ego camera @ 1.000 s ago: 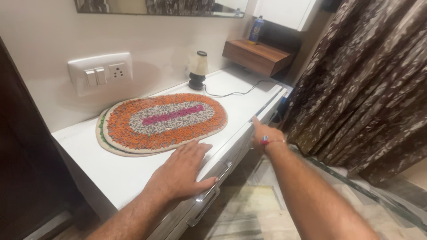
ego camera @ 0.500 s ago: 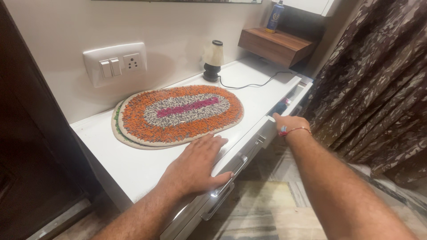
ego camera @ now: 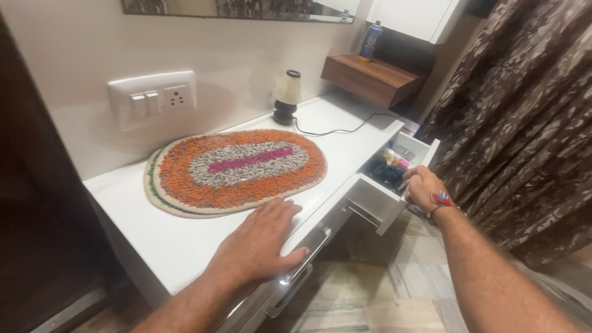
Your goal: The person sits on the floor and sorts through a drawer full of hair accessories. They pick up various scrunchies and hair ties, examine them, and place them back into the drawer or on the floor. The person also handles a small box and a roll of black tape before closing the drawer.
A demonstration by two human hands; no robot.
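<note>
My left hand (ego camera: pixel 259 240) lies flat, palm down, on the white counter (ego camera: pixel 154 237) near its front edge, just in front of an oval orange, grey and pink woven mat (ego camera: pixel 237 169). My right hand (ego camera: pixel 424 188) grips the front panel of a white drawer (ego camera: pixel 382 200) that stands pulled out from under the counter. Inside the drawer lie dark cloth and small colourful packets (ego camera: pixel 390 168). A red thread bracelet sits on my right wrist.
A small lamp (ego camera: pixel 287 97) with a black cord stands at the back of the counter. A switch and socket plate (ego camera: pixel 152 98) is on the wall. A wooden shelf (ego camera: pixel 369 78) carries a blue spray can (ego camera: pixel 370 42). Brown patterned curtains (ego camera: pixel 524 123) hang at the right.
My right hand has drawn the drawer out toward the curtain, so its contents now show. My left hand has stayed flat on the counter.
</note>
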